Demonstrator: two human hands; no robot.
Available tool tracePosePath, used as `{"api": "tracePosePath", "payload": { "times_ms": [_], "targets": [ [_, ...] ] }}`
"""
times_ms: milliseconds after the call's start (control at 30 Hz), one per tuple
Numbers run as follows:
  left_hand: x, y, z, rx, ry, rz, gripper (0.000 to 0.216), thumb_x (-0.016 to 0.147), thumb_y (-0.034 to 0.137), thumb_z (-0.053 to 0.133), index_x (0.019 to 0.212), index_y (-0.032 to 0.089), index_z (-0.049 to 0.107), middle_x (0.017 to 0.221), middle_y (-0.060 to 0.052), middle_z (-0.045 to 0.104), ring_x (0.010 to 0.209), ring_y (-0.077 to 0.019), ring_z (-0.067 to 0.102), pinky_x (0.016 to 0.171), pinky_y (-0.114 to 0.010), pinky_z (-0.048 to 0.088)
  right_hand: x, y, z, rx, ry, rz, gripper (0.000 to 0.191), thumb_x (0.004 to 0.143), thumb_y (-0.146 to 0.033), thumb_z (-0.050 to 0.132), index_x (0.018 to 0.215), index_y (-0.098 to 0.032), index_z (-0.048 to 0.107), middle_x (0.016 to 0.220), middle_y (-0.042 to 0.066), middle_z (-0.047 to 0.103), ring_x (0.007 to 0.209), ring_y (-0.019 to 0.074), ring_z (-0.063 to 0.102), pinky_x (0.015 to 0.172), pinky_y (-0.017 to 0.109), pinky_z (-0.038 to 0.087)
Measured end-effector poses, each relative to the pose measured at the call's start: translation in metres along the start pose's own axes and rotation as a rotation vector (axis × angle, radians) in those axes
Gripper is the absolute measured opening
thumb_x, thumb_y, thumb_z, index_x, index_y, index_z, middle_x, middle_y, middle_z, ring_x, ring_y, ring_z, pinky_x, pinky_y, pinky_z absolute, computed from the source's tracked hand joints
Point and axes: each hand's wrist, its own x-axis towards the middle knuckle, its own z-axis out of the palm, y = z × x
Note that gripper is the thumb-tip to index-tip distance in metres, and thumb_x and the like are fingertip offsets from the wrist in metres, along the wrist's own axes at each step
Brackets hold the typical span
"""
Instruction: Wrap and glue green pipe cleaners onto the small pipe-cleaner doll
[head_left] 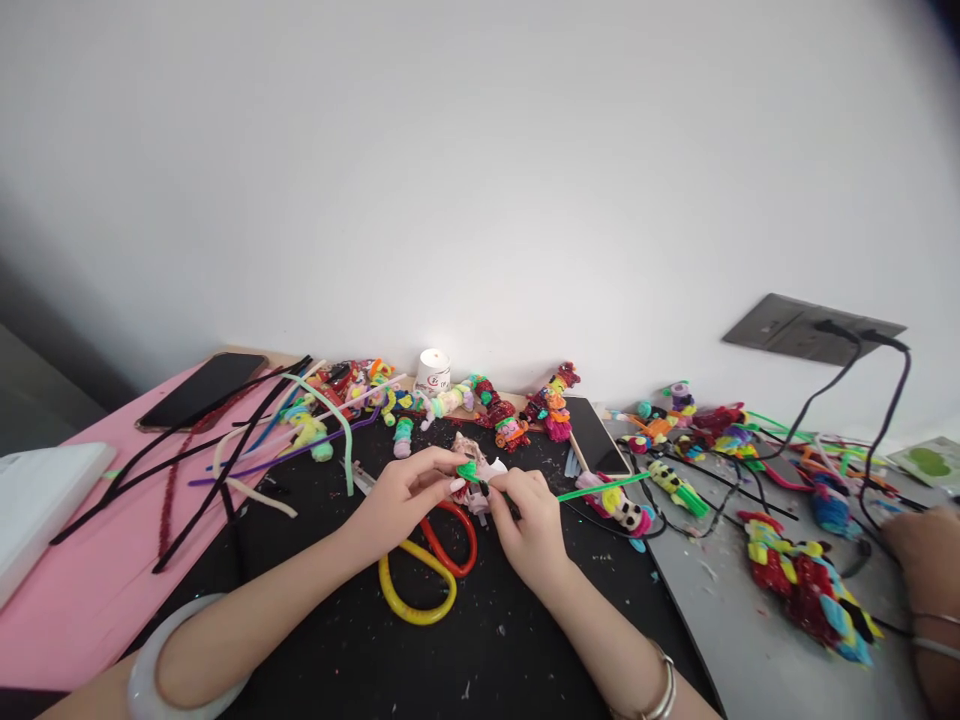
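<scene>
My left hand (405, 495) and my right hand (529, 520) meet over the black mat (495, 640). Both pinch a small pipe-cleaner figure (474, 478) with a green tip. A bright green pipe cleaner (600, 487) runs from the figure out to the right, past my right hand. Scissors with one red and one yellow handle loop (424, 580) lie on the mat just under my hands.
Several finished pipe-cleaner figures (525, 415) line the wall. Loose black and coloured stems (225, 450) lie left on pink paper (82, 590). Two phones (202, 388) (596, 435), a small white cup (433, 372), cables (862, 420) and another person's hand (930, 560) at right.
</scene>
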Motion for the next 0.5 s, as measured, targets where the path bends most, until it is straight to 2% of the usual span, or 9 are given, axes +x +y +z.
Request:
{"api": "tracePosePath", "payload": {
  "times_ms": [133,267,333,500],
  "targets": [
    [-0.001,-0.0002,0.0005,-0.002,0.004,0.012,0.023,0.083,0.02,0.056,0.105,0.02,0.063,0.107,-0.006,0.067,0.101,-0.0211,0.063,0.089,-0.037,0.051,-0.0002,-0.0012,0.0003,0.023,0.034,-0.006,0.018,0.088,-0.014,0.046,0.073,-0.019,0.055,0.065,0.001,0.059,0.06,0.0144,0.05,0.063,0.028,0.035],
    [-0.0032,0.0035,0.0025,-0.025,-0.008,-0.049,0.025,0.083,0.024,0.057,0.107,0.019,0.06,0.101,-0.006,0.067,0.068,-0.0154,0.068,0.066,-0.032,0.057,-0.0006,-0.0016,0.0005,0.021,0.042,0.006,0.019,0.088,-0.016,0.046,0.071,-0.019,0.055,0.062,0.0,0.057,0.059,0.0142,0.049,0.063,0.028,0.036],
    [-0.0038,0.0051,0.0038,-0.057,-0.012,-0.075,0.025,0.083,0.026,0.057,0.106,0.018,0.059,0.099,-0.006,0.066,0.058,-0.0132,0.067,0.06,-0.03,0.057,-0.0009,-0.0014,0.0009,0.022,0.046,0.01,0.02,0.088,-0.016,0.046,0.07,-0.019,0.055,0.062,0.0,0.057,0.059,0.0143,0.049,0.063,0.028,0.037],
    [-0.0028,0.0058,0.0049,-0.103,-0.027,-0.102,0.025,0.082,0.027,0.059,0.104,0.016,0.058,0.1,-0.008,0.067,0.068,-0.0171,0.071,0.064,-0.029,0.058,-0.0004,-0.0011,0.0015,0.022,0.036,0.019,0.021,0.087,-0.016,0.046,0.067,-0.019,0.053,0.061,0.0,0.057,0.059,0.0143,0.049,0.063,0.028,0.037]
  ]
}}
